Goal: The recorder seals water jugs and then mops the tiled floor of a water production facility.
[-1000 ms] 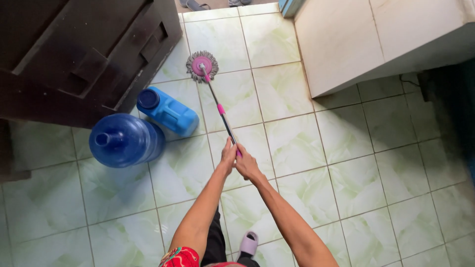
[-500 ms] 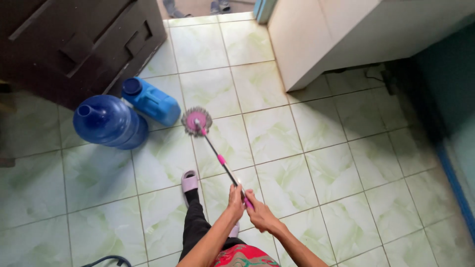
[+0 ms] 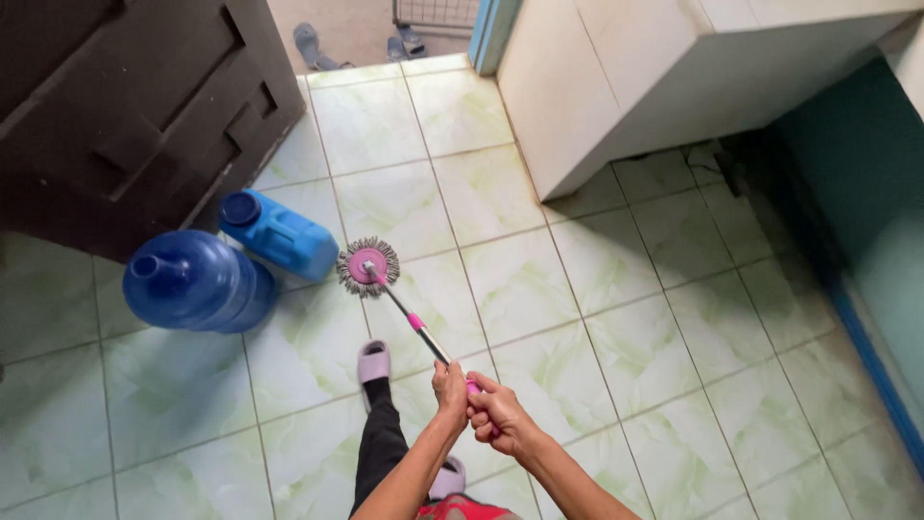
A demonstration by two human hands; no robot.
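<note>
A spin mop with a round grey-fringed head (image 3: 367, 266) and a pink hub rests on the pale green floor tiles, its silver and pink handle (image 3: 416, 325) slanting back toward me. My left hand (image 3: 450, 387) grips the handle. Just behind it, my right hand (image 3: 500, 415) is closed on the pink grip. The mop head lies next to the blue jerrycan (image 3: 280, 234). My foot in a lilac slipper (image 3: 373, 362) stands just below the mop head.
A large round blue water bottle (image 3: 191, 281) stands left of the jerrycan, against a dark wooden door (image 3: 125, 116). A white tiled counter block (image 3: 635, 77) fills the upper right. Slippers (image 3: 308, 43) lie at the far doorway. A teal wall (image 3: 866, 221) runs along the right.
The mop head has been pulled back from the far tiles toward me, ending beside the blue jerrycan. My view has shifted and my foot has stepped forward.
</note>
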